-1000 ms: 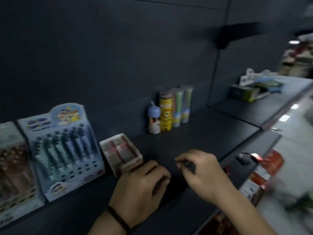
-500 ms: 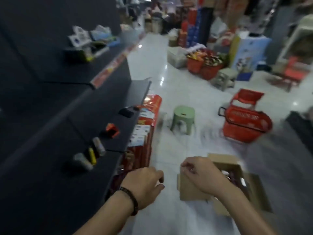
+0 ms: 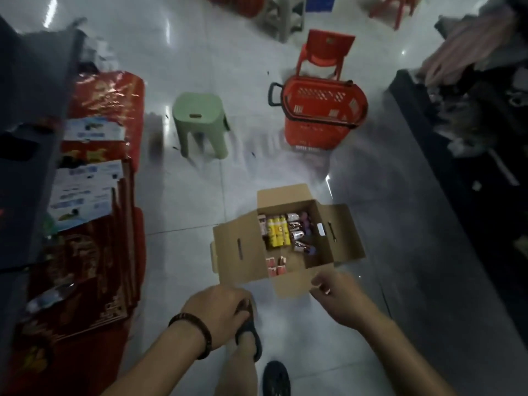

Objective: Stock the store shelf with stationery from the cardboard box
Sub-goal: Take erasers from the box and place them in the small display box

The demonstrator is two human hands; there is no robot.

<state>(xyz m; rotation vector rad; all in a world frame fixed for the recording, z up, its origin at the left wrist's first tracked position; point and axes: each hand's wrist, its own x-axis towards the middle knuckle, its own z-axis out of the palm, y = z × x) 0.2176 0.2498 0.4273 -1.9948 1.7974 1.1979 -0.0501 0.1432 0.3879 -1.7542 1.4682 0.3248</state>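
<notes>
Open cardboard box (image 3: 240, 252) on floor (image 3: 185, 210), centre; stationery (image 3: 275, 231) inside. Right hand (image 3: 340, 295) loosely curled, empty, beside near flap (image 3: 291, 284). Left hand (image 3: 220, 312) curled, grip hidden: cannot tell. Risk: reach snags flap, tips box.

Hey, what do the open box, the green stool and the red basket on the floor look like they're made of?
The box: brown cardboard, matte, with creased flaps. The green stool: likely moulded plastic, smooth, one even colour. The red basket: likely plastic, with slotted walls and a dark handle.
</notes>
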